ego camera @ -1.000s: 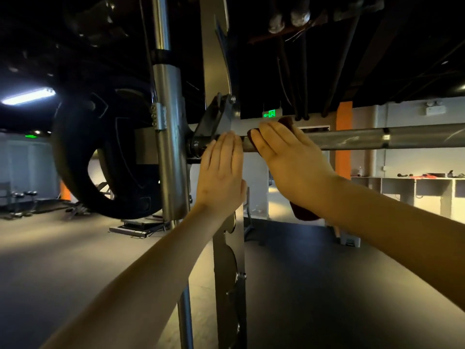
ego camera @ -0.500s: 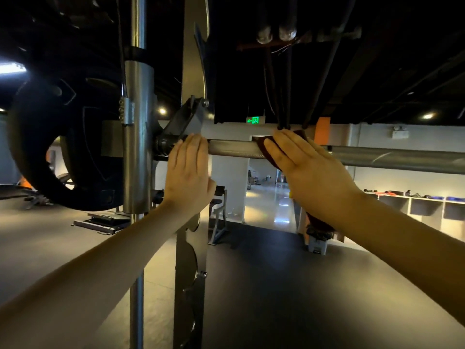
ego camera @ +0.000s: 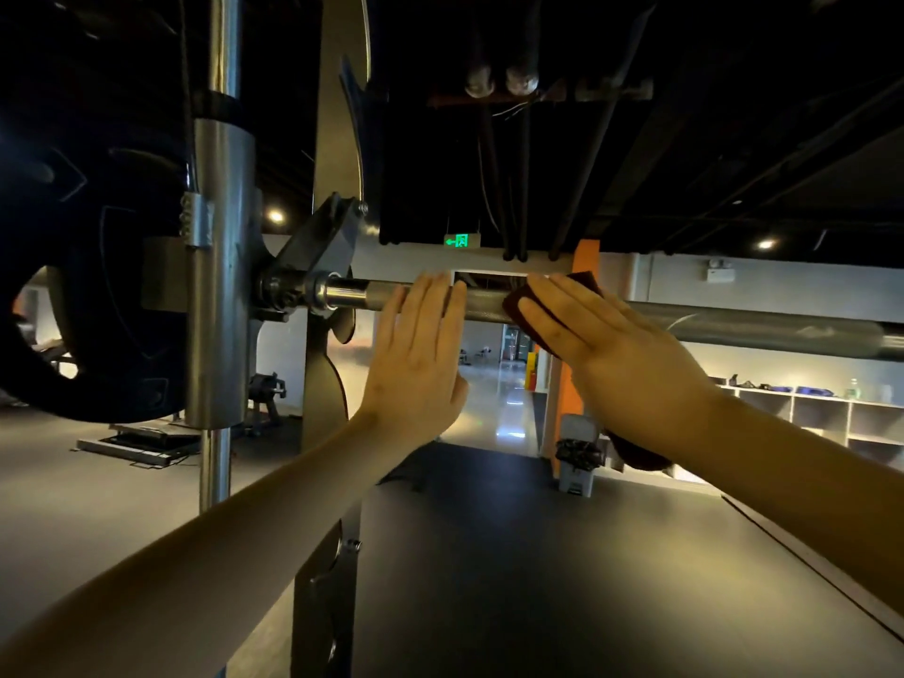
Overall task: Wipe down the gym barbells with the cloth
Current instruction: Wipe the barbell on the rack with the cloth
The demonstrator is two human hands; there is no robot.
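A: Where's the cloth?

B: The cloth (ego camera: pixel 513 308) is under the right hand (ego camera: pixel 621 354), pressed flat against the bar (ego camera: pixel 763 327). It's dark red. An edge shows just past the fingertips, a corner sticks up above the knuckles, and a loose end hangs below the wrist

A: Is that hand gripping it?

B: No, the fingers are straight and laid close together, with the palm pushing the cloth onto the steel. Nothing is curled round the bar

A: And the left hand?

B: The left hand (ego camera: pixel 416 369) is flat too, with straight fingers (ego camera: pixel 430 305) pointing up across the front of the bar. It holds nothing. It sits just left of the right hand, and a short bare stretch of bar shows between them

A: What's beyond the left hand?

B: The bar runs on into a hook (ego camera: pixel 320 242) on the rack. Further left stands a shiny post (ego camera: pixel 222 296), and behind that is a big dark plate (ego camera: pixel 112 296)

A: And on the right side?

B: The bar carries on past the right hand and out of view. Well behind that forearm there are shelves (ego camera: pixel 826 408) along the wall, with a bin (ego camera: pixel 577 462) on the floor below the wrist

A: Anything above?

B: A green exit sign (ego camera: pixel 457 240) glows above the gap between the hands, under a dark ceiling
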